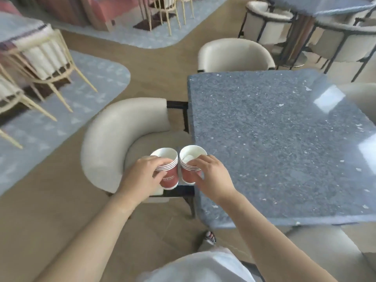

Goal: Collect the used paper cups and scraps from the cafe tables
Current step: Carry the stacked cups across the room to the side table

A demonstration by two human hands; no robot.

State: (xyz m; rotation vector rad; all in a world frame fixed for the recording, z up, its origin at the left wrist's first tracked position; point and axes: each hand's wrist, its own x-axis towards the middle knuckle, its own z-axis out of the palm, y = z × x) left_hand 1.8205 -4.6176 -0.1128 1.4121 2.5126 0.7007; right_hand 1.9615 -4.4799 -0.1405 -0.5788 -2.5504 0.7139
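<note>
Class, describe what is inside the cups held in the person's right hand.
Something white and crumpled, probably a paper scrap, sits inside the cups. It covers the bottom, so anything beneath cannot be seen.

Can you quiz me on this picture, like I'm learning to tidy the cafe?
1. True or false: the left cup, in the left hand, and the right cup, in the right hand, are both lifted off the table.
2. Which cup shows white lettering? A) left cup B) right cup
3. Fill in: the chair below the cups is ____ coloured.
Key: 1 true; 2 A; 3 cream.
</note>
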